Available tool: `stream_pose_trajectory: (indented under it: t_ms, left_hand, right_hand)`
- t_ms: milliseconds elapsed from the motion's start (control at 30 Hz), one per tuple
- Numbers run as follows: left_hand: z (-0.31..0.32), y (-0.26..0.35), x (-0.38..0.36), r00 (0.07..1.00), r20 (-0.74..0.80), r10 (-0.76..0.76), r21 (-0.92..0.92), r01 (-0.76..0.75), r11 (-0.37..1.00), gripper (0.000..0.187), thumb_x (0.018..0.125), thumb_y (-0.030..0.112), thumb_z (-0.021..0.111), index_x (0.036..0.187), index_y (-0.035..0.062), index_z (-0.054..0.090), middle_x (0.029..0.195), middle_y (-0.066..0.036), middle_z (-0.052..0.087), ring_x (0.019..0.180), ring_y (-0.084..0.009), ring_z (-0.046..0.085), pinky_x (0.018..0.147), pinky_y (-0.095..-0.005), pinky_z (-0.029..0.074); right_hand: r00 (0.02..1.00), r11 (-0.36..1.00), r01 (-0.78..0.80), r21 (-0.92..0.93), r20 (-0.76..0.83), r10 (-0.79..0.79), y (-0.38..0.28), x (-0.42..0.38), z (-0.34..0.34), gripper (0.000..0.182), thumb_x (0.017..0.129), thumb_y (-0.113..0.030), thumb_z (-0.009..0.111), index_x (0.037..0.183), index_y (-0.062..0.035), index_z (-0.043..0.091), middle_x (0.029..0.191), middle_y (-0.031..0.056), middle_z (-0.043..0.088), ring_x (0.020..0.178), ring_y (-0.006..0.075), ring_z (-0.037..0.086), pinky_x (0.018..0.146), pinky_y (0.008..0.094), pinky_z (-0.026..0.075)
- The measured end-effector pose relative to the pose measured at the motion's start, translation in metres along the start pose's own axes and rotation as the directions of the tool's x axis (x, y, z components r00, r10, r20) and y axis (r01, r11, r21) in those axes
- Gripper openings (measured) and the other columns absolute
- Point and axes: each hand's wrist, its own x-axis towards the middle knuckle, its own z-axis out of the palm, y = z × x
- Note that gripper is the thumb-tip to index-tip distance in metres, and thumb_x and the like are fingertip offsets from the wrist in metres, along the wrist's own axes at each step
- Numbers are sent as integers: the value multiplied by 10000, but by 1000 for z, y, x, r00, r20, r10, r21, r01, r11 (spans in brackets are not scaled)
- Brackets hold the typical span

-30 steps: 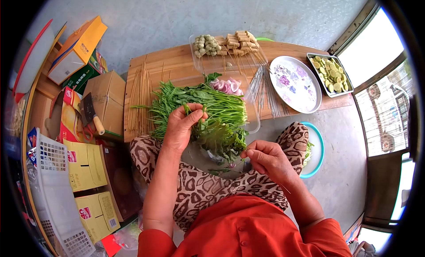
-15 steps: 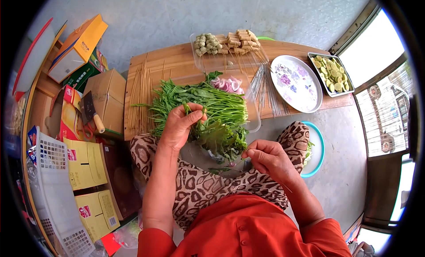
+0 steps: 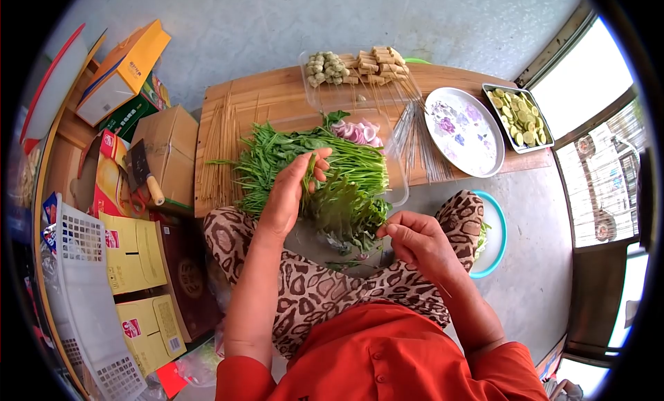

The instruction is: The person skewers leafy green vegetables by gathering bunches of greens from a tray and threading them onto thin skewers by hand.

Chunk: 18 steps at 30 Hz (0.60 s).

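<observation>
My left hand (image 3: 294, 190) is raised over the pile of green stalks (image 3: 277, 152), its fingers curled around a few green leaves. My right hand (image 3: 415, 238) is lower and to the right, thumb and forefinger pinched; a thin skewer seems to run back along the palm toward the wrist. Between the two hands are loose leafy greens (image 3: 346, 211), partly blurred. The stalks lie in a clear plastic tray (image 3: 399, 183), with pink rolled slices (image 3: 358, 133) at its back right.
Wooden skewers (image 3: 221, 152) lie at the table's left, metal ones (image 3: 418, 142) right of the tray. Behind is a tray of skewered rolls (image 3: 377, 66). A floral plate (image 3: 465, 131), a tray of green slices (image 3: 519, 117), a blue-rimmed basin (image 3: 503, 235) and a cleaver (image 3: 140, 167) are around.
My left hand has turned and risen slightly, with its fingers more extended. The leafy greens between my hands have shifted. My right hand has barely moved.
</observation>
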Motion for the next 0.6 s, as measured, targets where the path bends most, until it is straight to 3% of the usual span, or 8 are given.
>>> stream_pose_trajectory:
  t_ms: [67,333,600]
  left_hand:
    - [-3,-2,1,1000,-8,-8,-50,8,999,421,973,331,505,1269,35,539,951,2,564,814,-86,511,700,-227,380]
    - [-6,-18,3,999,-52,-5,-105,0,994,219,956,205,564,1079,28,601,809,-1,575,728,-94,525,637,-240,406]
    - [-2,-20,4,992,-125,6,-105,-20,994,203,923,181,615,1035,13,640,813,-13,623,698,-85,549,670,-243,453]
  right_hand:
    - [1000,1000,12,6,-3,-12,1,0,-2,194,961,-148,526,926,26,603,570,-43,438,448,29,319,419,194,233]
    - [999,999,48,5,14,-48,6,0,-3,188,958,-146,532,916,25,601,574,-43,438,450,29,320,426,193,239]
    - [1000,1000,21,2,14,-21,3,-1,-2,190,959,-149,533,932,24,609,550,-49,418,450,29,321,430,191,238]
